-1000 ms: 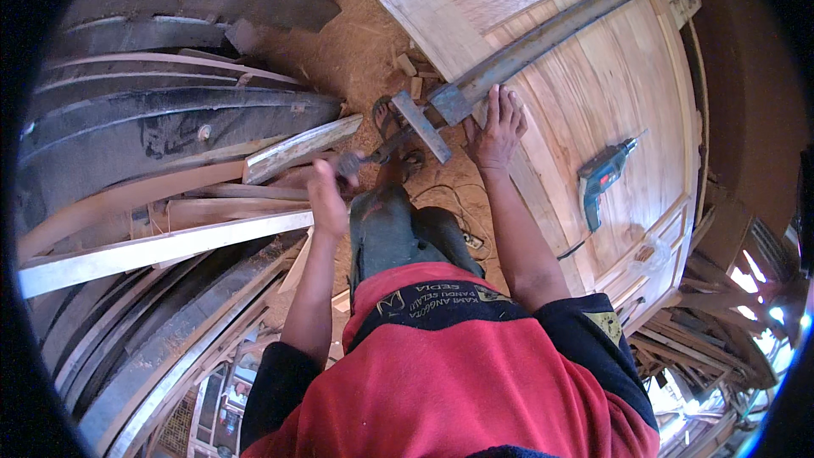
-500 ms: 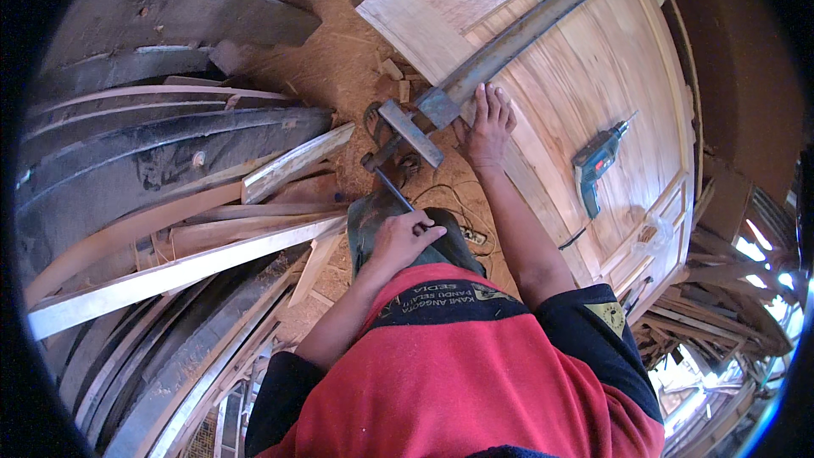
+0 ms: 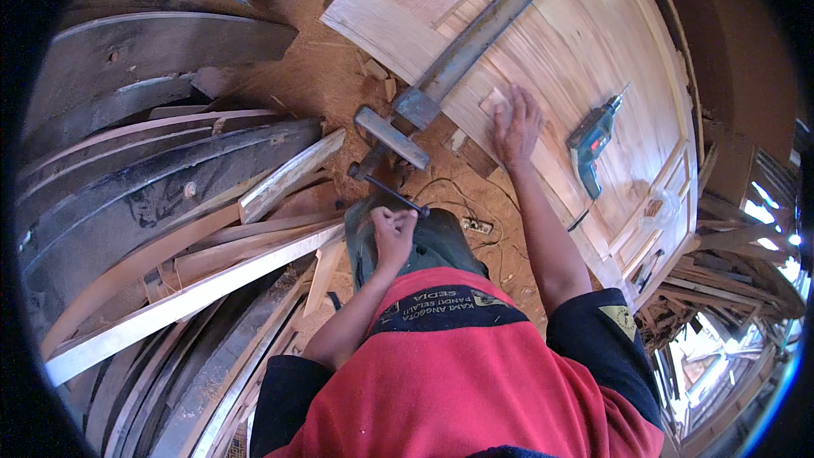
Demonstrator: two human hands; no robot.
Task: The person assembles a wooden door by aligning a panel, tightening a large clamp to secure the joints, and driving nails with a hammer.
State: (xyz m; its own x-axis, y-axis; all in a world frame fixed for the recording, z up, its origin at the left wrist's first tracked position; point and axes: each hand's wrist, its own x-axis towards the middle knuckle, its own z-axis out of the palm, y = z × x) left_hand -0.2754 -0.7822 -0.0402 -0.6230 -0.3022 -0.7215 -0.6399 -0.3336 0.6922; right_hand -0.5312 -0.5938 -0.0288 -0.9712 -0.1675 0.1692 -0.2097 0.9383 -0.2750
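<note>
Left hand (image 3: 393, 237) curls, right hand (image 3: 517, 129) spreads; whether either grips I cannot tell. Panel (image 3: 612, 44), under the right hand, might skew if the clamp (image 3: 473, 47), ahead and between both hands, pressed unevenly. Drill (image 3: 592, 144), right of the right hand, blocks sideways reach. Handle (image 3: 394, 193), at the left fingertips, could slip if loosely held. Pale block (image 3: 491, 102): beside the right fingers.

A drill (image 3: 591, 142) lies on the wooden panel (image 3: 564, 59), a metal clamp (image 3: 500, 24) across it; sawdust (image 3: 519, 278) covers the floor (image 3: 309, 76).

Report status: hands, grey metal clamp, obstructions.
Left hand at thin metal handle. Right hand over pale wooden panel. Grey metal clamp across panel. Teal power drill on panel.
</note>
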